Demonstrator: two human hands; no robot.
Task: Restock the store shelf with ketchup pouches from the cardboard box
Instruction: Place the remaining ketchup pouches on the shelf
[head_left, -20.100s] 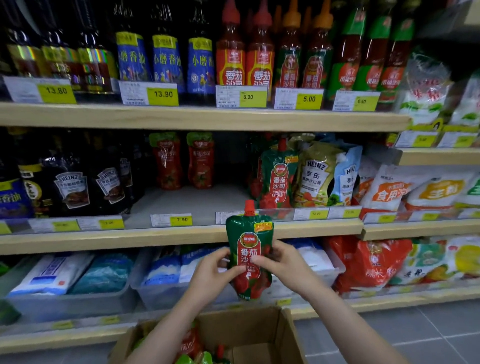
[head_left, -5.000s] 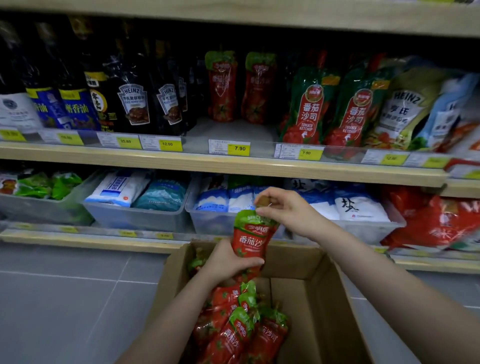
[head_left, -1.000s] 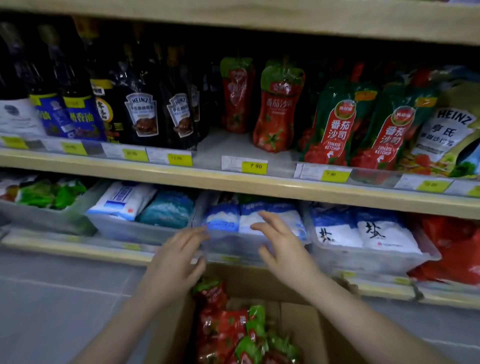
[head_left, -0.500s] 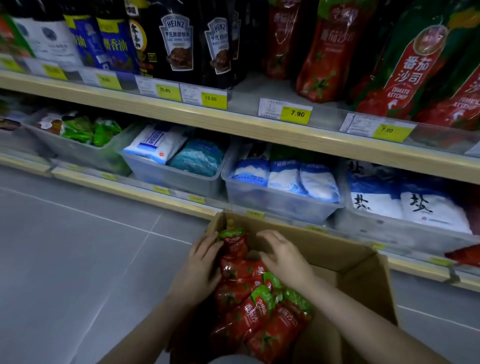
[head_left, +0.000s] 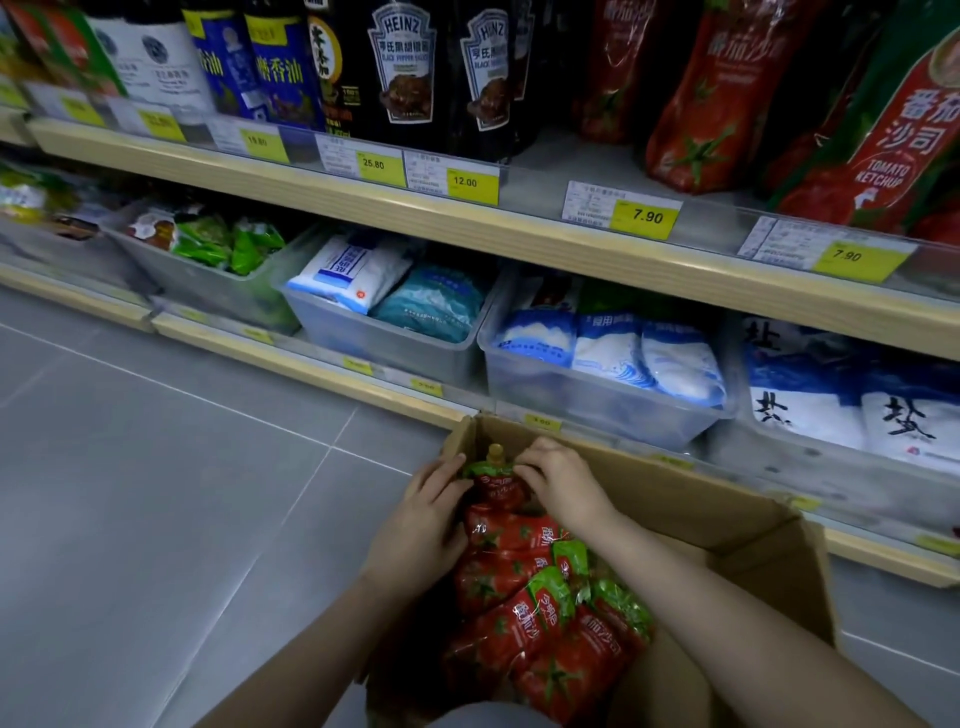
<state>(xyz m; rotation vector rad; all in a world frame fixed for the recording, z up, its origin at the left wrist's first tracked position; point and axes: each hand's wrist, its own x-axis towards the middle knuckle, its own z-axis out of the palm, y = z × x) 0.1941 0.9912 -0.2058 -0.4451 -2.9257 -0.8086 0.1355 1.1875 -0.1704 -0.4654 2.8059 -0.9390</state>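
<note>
An open cardboard box stands on the floor below the shelves, with several red ketchup pouches piled inside. One ketchup pouch with a green top and a tan cap stands upright at the box's far end. My left hand grips its left side and my right hand pinches its green top from the right. On the middle shelf, upper right, red ketchup pouches stand behind a 7.90 tag.
Dark Heinz sauce pouches and bottles fill the middle shelf's left part. Clear plastic bins of white and blue bags sit on the bottom shelf right behind the box. Grey tiled floor lies to the left.
Both hands came down from in front of the lower shelf into the box and closed on the upright pouch. My view dropped lower and closer to the box.
</note>
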